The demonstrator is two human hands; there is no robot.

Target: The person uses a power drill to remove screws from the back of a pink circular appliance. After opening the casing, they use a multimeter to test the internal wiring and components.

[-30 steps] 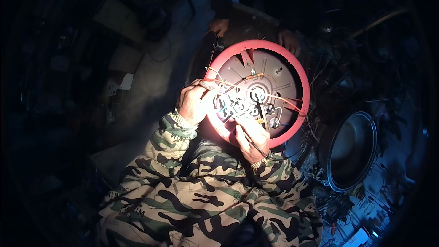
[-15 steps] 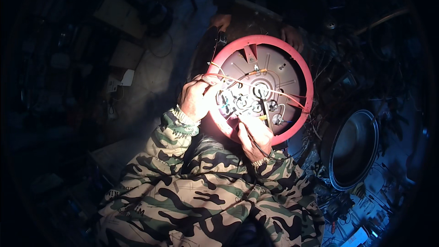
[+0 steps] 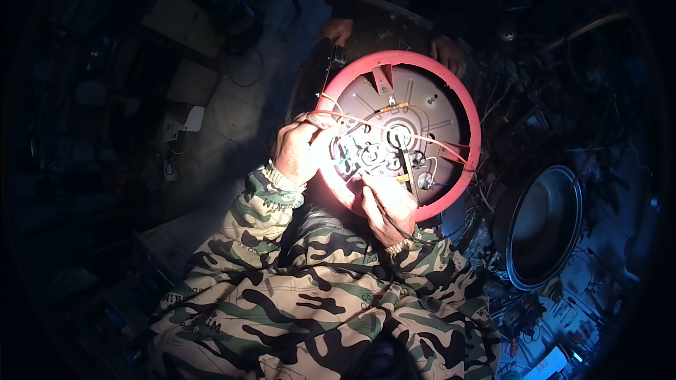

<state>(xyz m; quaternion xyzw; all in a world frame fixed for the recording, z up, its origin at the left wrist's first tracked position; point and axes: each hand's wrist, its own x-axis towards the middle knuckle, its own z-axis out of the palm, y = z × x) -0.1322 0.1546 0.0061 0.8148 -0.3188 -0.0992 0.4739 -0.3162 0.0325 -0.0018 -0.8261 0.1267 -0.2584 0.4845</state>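
Head view: pale floor [image 3: 229, 116], dimly lit; a lettered camouflage sleeve [image 3: 262, 200]; the left hand [image 3: 298, 149] curled at the red-rimmed round base [image 3: 398, 57], its grip impossible to tell in glare; another person's hand [image 3: 337, 30] beyond; the right hand [image 3: 389, 207] grasping a black cable [image 3: 403, 233] over the base's near edge; a round metal pan [image 3: 542, 229].

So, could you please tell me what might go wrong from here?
The thin orange-red wire stretched across the pinkish-red round rim could be tugged or snagged, since it runs close by the left hand. The thin black cable running along the right hand might catch on that rim. Strong glare over the small metal fittings may hide detail, inviting a misplaced touch.
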